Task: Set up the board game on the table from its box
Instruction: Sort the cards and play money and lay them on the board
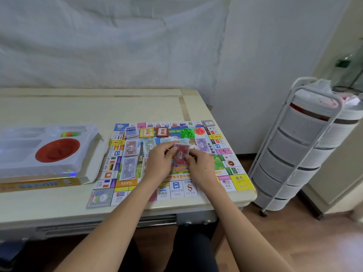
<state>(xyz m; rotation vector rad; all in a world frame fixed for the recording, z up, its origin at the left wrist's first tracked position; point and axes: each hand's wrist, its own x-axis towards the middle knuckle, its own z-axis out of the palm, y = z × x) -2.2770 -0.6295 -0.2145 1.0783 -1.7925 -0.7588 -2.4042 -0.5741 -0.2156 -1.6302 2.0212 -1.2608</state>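
Note:
The colourful game board (240,182) lies flat on the right part of the table. Over its middle, my left hand (160,160) and my right hand (199,166) both hold a stack of red paper money (181,154). Other money stacks lie on the board: a red one (131,148), a purple one (128,168), a green one (150,146) and a purple one (202,144). Three card decks (146,132) sit along the far side, beside green houses (187,132) and red pieces (200,130). The open box (49,182) with its white plastic insert (86,142) is at the left.
A red round dish (58,150) and a few coloured pieces (69,134) remain in the insert. A white wheeled storage cart (298,146) stands right of the table (98,108). The board's near right corner reaches the table edge.

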